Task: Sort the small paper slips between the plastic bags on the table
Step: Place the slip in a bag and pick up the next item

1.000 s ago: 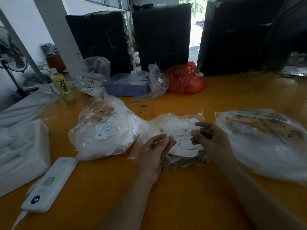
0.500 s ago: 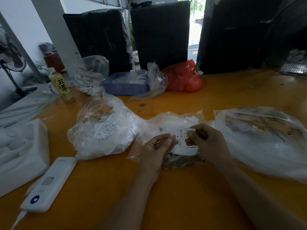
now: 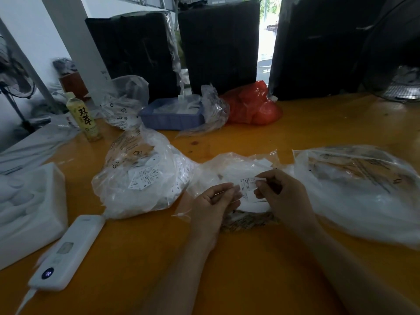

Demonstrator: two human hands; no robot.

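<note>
1. Now lifted clear of the pile: one slip (image 3: 248, 186), raised above the middle bag (image 3: 227, 171) where a second ago lay only a flat heap of paper.
2. Right hand (image 3: 284, 196): grip pinched on the slip's upper right edge, thumb and forefinger closed on it.
3. Left hand (image 3: 216, 203): fingers curled, tips touching the slip's left side; whether truly pinching or only steadying, cannot tell.
4. Printed side turned up toward the face, so probably being read for its size mark.
5. Means one slip singled out, destination not yet chosen: left bag (image 3: 145, 176) or right bag (image 3: 363, 189), both lying open-sided on the bench (image 3: 250, 269).
6. Most slips unsorted, judging by the heap under the hands.
</note>
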